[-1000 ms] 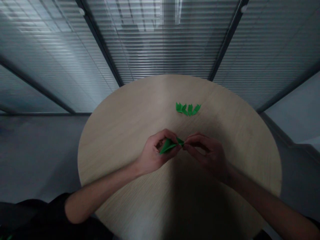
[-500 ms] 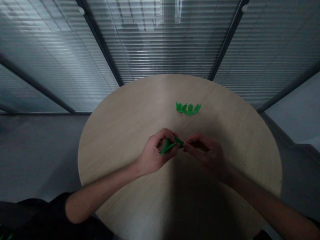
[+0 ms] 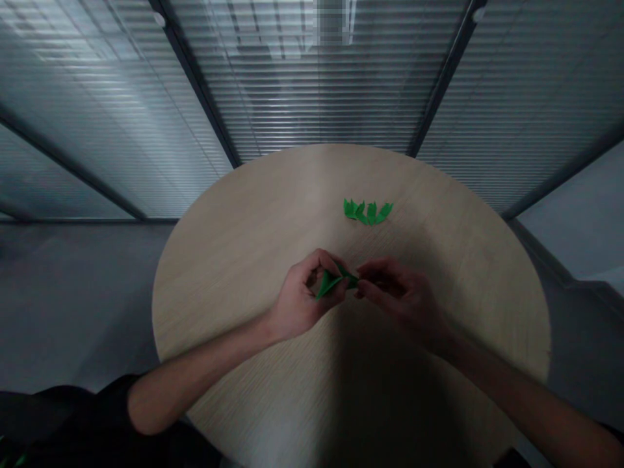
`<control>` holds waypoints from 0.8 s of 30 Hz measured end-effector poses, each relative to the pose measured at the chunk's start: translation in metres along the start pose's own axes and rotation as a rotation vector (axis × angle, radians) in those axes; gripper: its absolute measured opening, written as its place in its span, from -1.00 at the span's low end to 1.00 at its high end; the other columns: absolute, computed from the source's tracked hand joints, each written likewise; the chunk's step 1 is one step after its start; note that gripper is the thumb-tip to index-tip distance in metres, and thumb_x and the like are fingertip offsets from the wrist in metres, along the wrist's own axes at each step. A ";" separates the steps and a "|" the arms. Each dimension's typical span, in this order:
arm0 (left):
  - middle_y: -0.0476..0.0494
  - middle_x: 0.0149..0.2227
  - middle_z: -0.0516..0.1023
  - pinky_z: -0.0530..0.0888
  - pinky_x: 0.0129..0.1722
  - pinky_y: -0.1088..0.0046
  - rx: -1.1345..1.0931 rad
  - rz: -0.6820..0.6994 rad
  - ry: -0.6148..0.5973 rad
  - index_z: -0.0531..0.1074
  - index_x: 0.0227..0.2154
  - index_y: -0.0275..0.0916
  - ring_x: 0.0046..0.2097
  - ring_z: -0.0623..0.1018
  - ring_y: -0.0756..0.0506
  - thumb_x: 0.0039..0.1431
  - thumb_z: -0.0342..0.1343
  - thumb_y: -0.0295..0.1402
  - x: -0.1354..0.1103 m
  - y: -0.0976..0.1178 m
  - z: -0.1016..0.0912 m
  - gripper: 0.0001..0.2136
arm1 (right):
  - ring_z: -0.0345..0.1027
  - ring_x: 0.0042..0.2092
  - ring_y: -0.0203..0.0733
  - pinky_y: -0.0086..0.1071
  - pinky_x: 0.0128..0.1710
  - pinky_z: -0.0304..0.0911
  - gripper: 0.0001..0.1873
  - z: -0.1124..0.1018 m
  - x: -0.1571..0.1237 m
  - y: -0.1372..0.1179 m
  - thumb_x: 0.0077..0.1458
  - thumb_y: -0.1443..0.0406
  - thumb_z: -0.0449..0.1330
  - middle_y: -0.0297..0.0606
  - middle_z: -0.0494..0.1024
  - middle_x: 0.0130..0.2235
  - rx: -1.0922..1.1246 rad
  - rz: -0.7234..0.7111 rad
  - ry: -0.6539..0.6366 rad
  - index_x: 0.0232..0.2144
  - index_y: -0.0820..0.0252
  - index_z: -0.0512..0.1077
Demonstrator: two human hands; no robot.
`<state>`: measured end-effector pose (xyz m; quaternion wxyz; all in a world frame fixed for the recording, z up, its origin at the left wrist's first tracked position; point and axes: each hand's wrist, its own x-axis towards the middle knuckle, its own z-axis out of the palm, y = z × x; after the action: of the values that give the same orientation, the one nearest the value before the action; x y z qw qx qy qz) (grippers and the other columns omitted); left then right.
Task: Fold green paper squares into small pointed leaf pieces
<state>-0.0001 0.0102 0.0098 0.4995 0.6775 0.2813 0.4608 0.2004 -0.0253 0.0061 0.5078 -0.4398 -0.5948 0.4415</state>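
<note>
My left hand [image 3: 307,292] pinches a folded green paper piece [image 3: 327,283] between thumb and fingers, above the middle of the table. The paper has pointed, creased flaps, and part of it is hidden behind the fingers. Close on the right, my right hand [image 3: 397,292] has its thumb and fingertips closed at the paper's right end. Beyond both hands, several small folded green paper pieces [image 3: 371,213] lie in a row on the round wooden table [image 3: 234,227].
Glass partitions with horizontal blinds [image 3: 322,104] rise behind the table, divided by dark frames [image 3: 199,84]. Grey floor [image 3: 88,292] shows at the left. A small dark object [image 3: 511,459] sits at the lower right edge. My shadow falls across the near tabletop.
The fingers of my right hand have shifted slightly at the paper's right end. The held paper has tilted a little in my left hand. The row of pieces stays put.
</note>
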 end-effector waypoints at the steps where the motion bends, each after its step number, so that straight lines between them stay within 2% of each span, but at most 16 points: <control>1: -0.13 -0.24 0.57 0.48 -0.31 0.43 -0.001 -0.002 0.005 0.34 -0.33 -0.21 -0.27 0.55 -0.04 0.21 0.26 -0.46 0.000 0.000 0.000 -0.83 | 0.63 -0.33 -0.21 -0.38 -0.29 0.57 -0.82 -0.001 0.000 0.001 0.18 0.20 0.38 -0.23 0.70 -0.30 0.000 0.006 -0.018 -0.21 0.16 0.58; 8: -0.08 -0.26 0.54 0.44 -0.33 0.48 0.003 0.000 0.018 0.33 -0.34 -0.22 -0.29 0.52 0.00 0.20 0.26 -0.48 -0.001 -0.001 0.000 -0.83 | 0.60 -0.41 -0.25 -0.45 -0.39 0.51 -0.87 -0.003 0.001 0.000 0.18 0.22 0.36 -0.29 0.68 -0.43 0.006 0.054 -0.047 -0.31 0.17 0.61; 18: -0.08 -0.25 0.55 0.45 -0.32 0.49 -0.024 0.021 0.012 0.33 -0.32 -0.21 -0.28 0.53 0.00 0.20 0.25 -0.50 -0.001 -0.002 0.000 -0.82 | 0.58 -0.42 -0.25 -0.45 -0.41 0.48 -0.85 -0.003 0.001 0.000 0.16 0.20 0.38 -0.29 0.66 -0.44 0.038 0.105 -0.053 -0.30 0.18 0.59; 24: -0.07 -0.25 0.54 0.44 -0.34 0.53 0.010 0.023 0.045 0.36 -0.33 -0.22 -0.30 0.52 0.02 0.20 0.26 -0.51 0.001 0.000 0.000 -0.84 | 0.61 -0.39 -0.27 -0.47 -0.34 0.51 -0.88 -0.003 0.001 -0.007 0.08 0.29 0.40 -0.33 0.66 -0.41 0.013 0.038 0.017 -0.34 0.14 0.53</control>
<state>0.0003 0.0110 0.0099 0.4842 0.6729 0.2867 0.4802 0.2025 -0.0254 0.0131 0.5072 -0.4517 -0.5791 0.4510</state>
